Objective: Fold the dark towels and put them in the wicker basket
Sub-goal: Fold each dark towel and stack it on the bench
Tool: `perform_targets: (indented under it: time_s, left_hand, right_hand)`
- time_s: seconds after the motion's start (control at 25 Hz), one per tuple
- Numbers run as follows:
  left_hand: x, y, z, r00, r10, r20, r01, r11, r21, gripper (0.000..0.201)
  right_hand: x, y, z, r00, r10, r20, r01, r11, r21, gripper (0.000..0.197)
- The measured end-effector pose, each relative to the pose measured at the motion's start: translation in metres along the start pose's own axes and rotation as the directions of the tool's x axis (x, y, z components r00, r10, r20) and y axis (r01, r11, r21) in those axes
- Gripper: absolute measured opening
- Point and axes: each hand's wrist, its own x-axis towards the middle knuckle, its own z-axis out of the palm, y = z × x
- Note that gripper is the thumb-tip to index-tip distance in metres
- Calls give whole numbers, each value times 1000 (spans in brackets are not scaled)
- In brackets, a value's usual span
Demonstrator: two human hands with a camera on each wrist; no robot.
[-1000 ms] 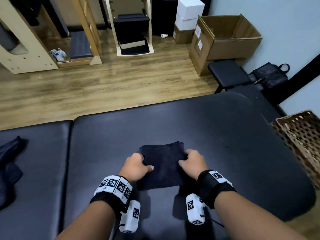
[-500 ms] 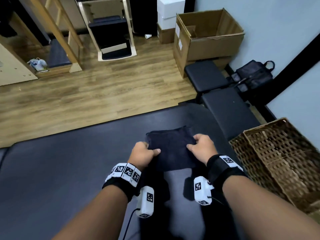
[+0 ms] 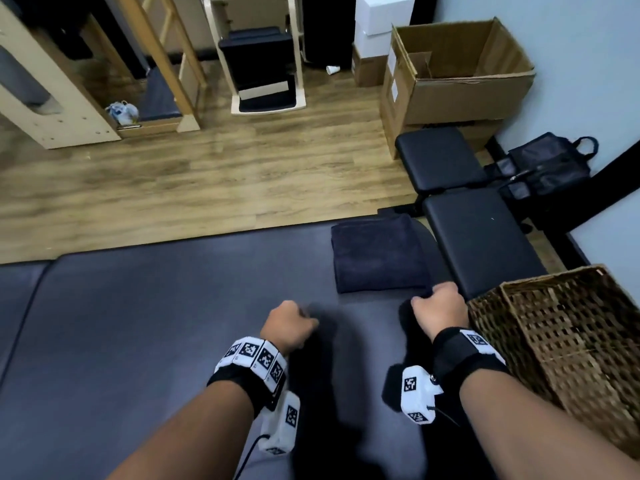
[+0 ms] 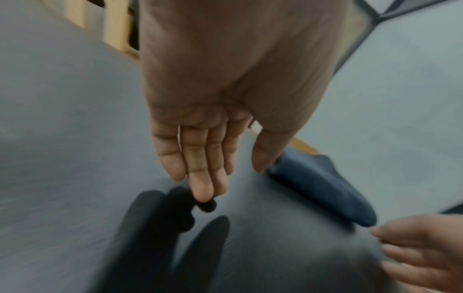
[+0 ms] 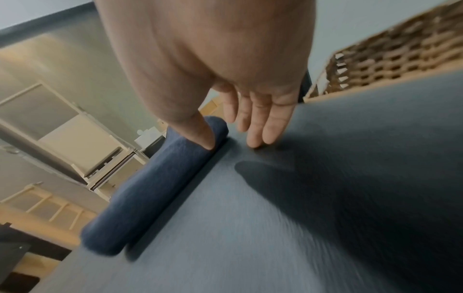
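Observation:
A folded dark towel (image 3: 379,254) lies flat on the black padded table (image 3: 173,323) near its far right corner. My right hand (image 3: 424,299) is at the towel's near right corner. In the right wrist view its thumb rests on the towel (image 5: 150,188) and its straight fingers (image 5: 260,130) touch the table beside it. My left hand (image 3: 304,320) hovers over the table to the towel's near left, with fingers (image 4: 200,168) straight and nothing in them. The wicker basket (image 3: 554,282) stands just right of the table, close to my right wrist.
Past the table's right corner are a black padded bench (image 3: 481,244) and a stool (image 3: 440,157). An open cardboard box (image 3: 457,74) and a black bag (image 3: 550,164) sit by the wall. Wooden frames (image 3: 52,109) stand on the floor at the far left.
The towel has shifted away and to the right, toward the basket. My left hand has let go of it and drawn back. My right hand has loosened to a thumb touch at its corner.

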Motion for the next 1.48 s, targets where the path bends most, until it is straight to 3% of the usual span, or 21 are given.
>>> perform_targets:
  time_s: [0.12, 0.24, 0.36, 0.48, 0.64, 0.72, 0.84, 1.0, 1.08, 1.24, 1.36, 1.48]
  left_hand:
    - [-43, -62, -9, 994, -105, -29, 103, 992, -70, 24]
    - [-103, -130, -18, 976, -202, -81, 179, 956, -233, 17]
    - [-164, -202, -23, 939, -315, -137, 253, 903, -348, 15]
    - [-232, -278, -15, 881, -441, -175, 343, 847, -407, 15]
    - [-311, -366, 16, 841, -534, -91, 396, 721, -569, 16]
    - [-354, -412, 34, 812, -580, -68, 394, 631, -669, 13]
    - [-415, -477, 67, 765, -643, -33, 389, 503, -772, 11]
    - [-475, -546, 107, 712, -698, 71, 386, 305, -871, 10]
    - [-493, -575, 118, 676, -732, 90, 360, 221, -906, 9]
    - [-514, -614, 115, 629, -769, 112, 327, 130, -936, 12]
    - [-539, -643, 99, 627, -766, 142, 348, 113, -931, 17]
    - [-576, -675, 58, 553, -820, 148, 405, 109, -908, 13]
  right_hand:
    - [-44, 7, 22, 989, -48, 138, 56, 997, -52, 21]
    - [-99, 6, 52, 902, -223, 370, 306, 934, -183, 11]
    - [-156, 0, 85, 765, -333, 551, 522, 822, -228, 14]
    - [-229, -10, 120, 601, -362, 713, 702, 665, -255, 13]
    - [-317, -15, 155, 423, -339, 840, 855, 457, -246, 13]
    - [-359, -13, 171, 331, -293, 897, 922, 303, -242, 15]
    - [-414, -12, 193, 276, -215, 937, 957, 154, -246, 17]
    - [-479, -11, 220, 191, -120, 974, 980, 74, -184, 16]
    - [-511, -17, 242, 141, -67, 988, 990, -10, -142, 16]
    - [-565, -42, 300, 87, 28, 996, 978, -194, -80, 20]
    - [-604, -69, 347, 32, 106, 994, 974, -225, -7, 26]
    - [-656, -105, 398, -49, 104, 993, 976, -209, 70, 22]
